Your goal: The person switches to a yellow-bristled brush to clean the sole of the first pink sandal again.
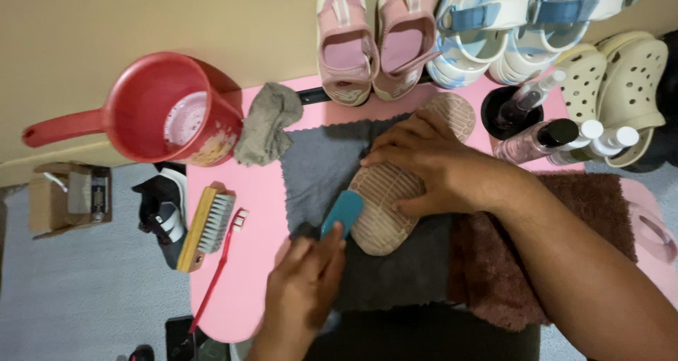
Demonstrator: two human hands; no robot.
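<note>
A beige rubber-soled shoe is lying sole-up on a dark grey cloth that is spread over a pink tabletop, with its toe end pointing toward the wall. The right hand is pressing down on the shoe, its fingers lying close together and curled over the ribbed sole, pinning it in place. The left hand is gripping a small teal-handled brush, fingers wrapped tight around the handle, and the head of the brush is touching the heel end of the sole. Just beside the grey cloth, under the right forearm, a brown fluffy towel is lying. To the left of the cloth, a red toothbrush and a wooden scrubbing brush with pale bristles are resting near the table's edge, and a crumpled grey rag is sitting next to a red plastic dipper with a long handle. Along the wall, a pair of pink sandals, a pair of blue-and-white sandals and a pair of cream perforated clogs are standing in a row. Near the clogs, several spray bottles with white and black caps are lying together.
</note>
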